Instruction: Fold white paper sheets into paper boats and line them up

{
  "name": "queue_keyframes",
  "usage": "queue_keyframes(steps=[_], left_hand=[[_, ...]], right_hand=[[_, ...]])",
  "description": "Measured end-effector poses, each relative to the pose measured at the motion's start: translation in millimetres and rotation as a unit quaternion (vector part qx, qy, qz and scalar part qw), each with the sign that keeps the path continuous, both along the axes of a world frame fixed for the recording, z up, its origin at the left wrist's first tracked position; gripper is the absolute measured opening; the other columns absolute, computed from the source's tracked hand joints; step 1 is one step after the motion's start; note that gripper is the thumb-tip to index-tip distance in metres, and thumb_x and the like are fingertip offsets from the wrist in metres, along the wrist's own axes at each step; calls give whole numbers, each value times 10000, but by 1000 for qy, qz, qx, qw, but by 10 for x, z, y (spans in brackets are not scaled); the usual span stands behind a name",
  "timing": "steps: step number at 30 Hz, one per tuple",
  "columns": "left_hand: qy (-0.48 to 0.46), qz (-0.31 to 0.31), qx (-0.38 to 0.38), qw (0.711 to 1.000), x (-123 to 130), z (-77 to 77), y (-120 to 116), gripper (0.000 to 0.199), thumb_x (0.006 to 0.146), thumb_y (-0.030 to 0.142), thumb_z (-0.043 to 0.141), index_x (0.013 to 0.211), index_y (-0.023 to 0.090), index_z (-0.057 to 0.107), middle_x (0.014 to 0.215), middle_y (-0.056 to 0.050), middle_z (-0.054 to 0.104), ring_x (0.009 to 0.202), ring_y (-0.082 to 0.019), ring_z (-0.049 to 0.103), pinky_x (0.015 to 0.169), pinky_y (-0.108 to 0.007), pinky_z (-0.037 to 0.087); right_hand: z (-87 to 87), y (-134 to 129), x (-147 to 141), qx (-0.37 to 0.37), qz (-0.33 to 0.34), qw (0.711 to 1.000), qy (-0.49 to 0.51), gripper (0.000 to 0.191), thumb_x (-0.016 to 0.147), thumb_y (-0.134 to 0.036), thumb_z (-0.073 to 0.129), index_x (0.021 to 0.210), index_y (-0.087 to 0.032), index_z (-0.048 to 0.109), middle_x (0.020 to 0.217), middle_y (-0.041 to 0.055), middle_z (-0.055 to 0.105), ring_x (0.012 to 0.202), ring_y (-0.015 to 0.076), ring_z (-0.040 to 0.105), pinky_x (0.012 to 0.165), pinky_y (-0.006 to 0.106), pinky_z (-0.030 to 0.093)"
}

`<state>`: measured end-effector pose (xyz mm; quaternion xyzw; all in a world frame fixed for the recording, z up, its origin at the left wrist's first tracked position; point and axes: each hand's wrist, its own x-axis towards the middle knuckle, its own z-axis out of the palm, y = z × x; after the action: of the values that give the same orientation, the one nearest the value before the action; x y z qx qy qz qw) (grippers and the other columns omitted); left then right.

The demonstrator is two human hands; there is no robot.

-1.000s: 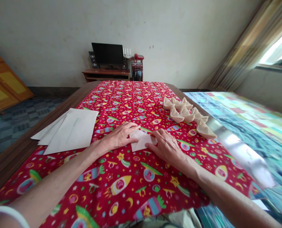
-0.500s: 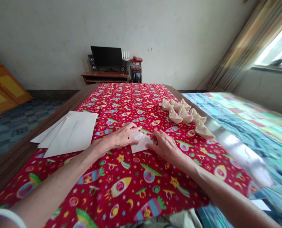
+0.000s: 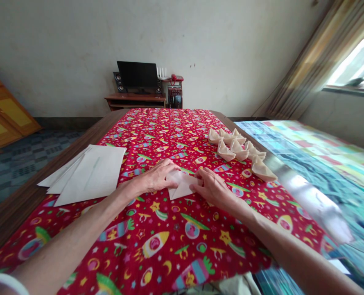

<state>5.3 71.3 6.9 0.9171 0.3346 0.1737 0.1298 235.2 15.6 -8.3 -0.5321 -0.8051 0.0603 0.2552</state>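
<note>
A small folded piece of white paper (image 3: 182, 187) lies on the red patterned cloth between my hands. My left hand (image 3: 161, 176) grips its left side, thumb below and fingers over the upper edge. My right hand (image 3: 211, 186) pinches the right end with bent fingers. To the left rests a fanned stack of white paper sheets (image 3: 92, 172). Several folded cream paper boats (image 3: 237, 148) stand in a cluster at the right, with one more boat (image 3: 263, 169) nearest to me.
The red cloth (image 3: 157, 241) covers a brown wooden table (image 3: 22, 205). Beyond it are a monitor (image 3: 138, 75) and speakers on a small desk (image 3: 135, 98). A bed with a patchwork cover (image 3: 317, 143) is at the right, an orange cabinet (image 3: 6, 108) at the left.
</note>
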Motion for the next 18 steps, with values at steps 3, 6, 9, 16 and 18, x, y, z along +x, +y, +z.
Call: queue_keyframes(steps=[3,6,9,16,18], left_hand=[[-11,0,-3,1000,-18,-55,12,415,755,332,670,1133,210,553,1075,-50,517,1056,-215,504,949,-346,422],[-45,34,12,998,-9,-118,14,450,759,366,666,1159,210,533,1078,-55,511,1049,-226,511,936,-364,432],[-72,87,44,993,25,-174,12,456,744,344,676,1159,222,533,1056,-51,516,1041,-238,509,920,-382,442],[-90,108,44,989,71,-202,-10,369,757,317,663,1094,194,576,1027,-53,536,1010,-230,525,914,-380,442],[-91,109,41,989,70,-198,-15,379,758,316,666,1103,186,574,1038,-57,540,1019,-230,525,921,-381,438]], right_hand=[[90,92,-1,-39,19,998,48,27,784,-203,574,768,-188,590,679,-23,603,600,97,523,535,201,315],[189,249,17,-17,46,995,83,55,771,-153,573,756,-174,622,669,-20,623,592,90,529,548,194,327],[204,430,35,-9,69,994,87,70,774,-153,575,764,-164,644,681,-10,634,608,96,539,559,194,343],[35,545,122,12,82,992,99,268,903,-301,458,800,-170,668,804,38,659,701,129,582,645,229,424],[54,498,174,-4,110,989,101,360,940,-358,381,833,-174,671,876,53,654,756,140,601,670,237,452]])
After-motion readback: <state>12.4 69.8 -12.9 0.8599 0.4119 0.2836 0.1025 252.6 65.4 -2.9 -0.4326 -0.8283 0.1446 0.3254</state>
